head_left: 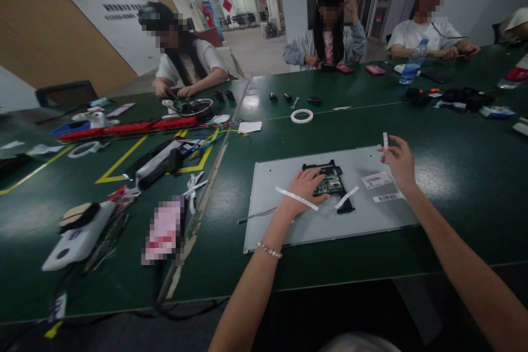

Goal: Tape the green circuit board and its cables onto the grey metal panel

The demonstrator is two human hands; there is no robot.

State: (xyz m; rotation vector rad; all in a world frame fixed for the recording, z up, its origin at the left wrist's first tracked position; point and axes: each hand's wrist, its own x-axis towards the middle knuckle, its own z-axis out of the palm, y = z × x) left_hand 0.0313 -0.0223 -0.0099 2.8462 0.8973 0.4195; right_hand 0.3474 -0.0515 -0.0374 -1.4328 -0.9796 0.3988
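Note:
A flat grey panel (pixel 355 220) lies on the green table with a green circuit board (pixel 331 182) in a black bracket on it. My left hand (pixel 304 190) rests over the board's left part, fingers spread. One white strip (pixel 297 198) lies across the back of that hand near the wrist; another white strip (pixel 347 198) crosses the bracket's lower part. Above the panel's right side, my right hand (pixel 399 162) pinches a short white strip (pixel 385 141) upright between thumb and fingers. Two white labels sit on the panel, left of my right forearm.
A white tape roll (pixel 302 116) lies beyond the panel. To the left are a pink phone-like item (pixel 164 230), a white device (pixel 78 239), cables and a red power strip (pixel 136 127). People sit across the table; a bottle (pixel 413 62) stands far right.

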